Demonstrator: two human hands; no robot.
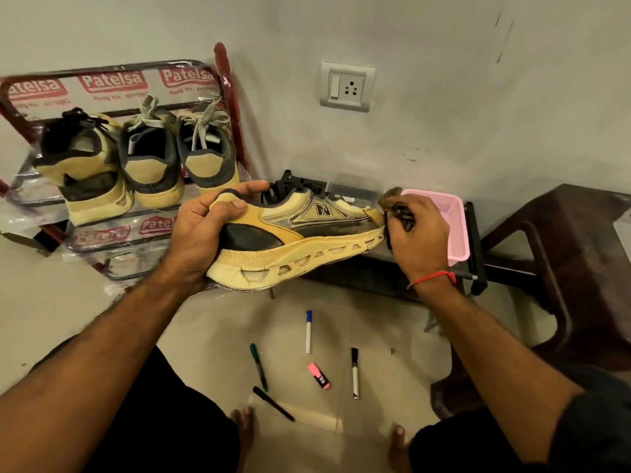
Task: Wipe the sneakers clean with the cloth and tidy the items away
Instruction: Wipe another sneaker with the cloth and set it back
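A yellow and black sneaker [300, 233] is held sideways in the air, sole toward me. My left hand [201, 230] grips its heel, thumb over the collar. At the toe, my right hand [416, 230] holds a bunched dark cloth [396, 208] pressed against the tip. Three more sneakers [143, 165] stand heel-out on the top shelf of a red metal shoe rack [228, 87] at the left.
A pink plastic basket [450, 227] sits on a low black stand behind my right hand. A brown plastic chair [560, 254] stands at the right. Several markers [309, 331] and a pink highlighter [318, 376] lie on the floor between my feet. A wall socket [346, 87] is above.
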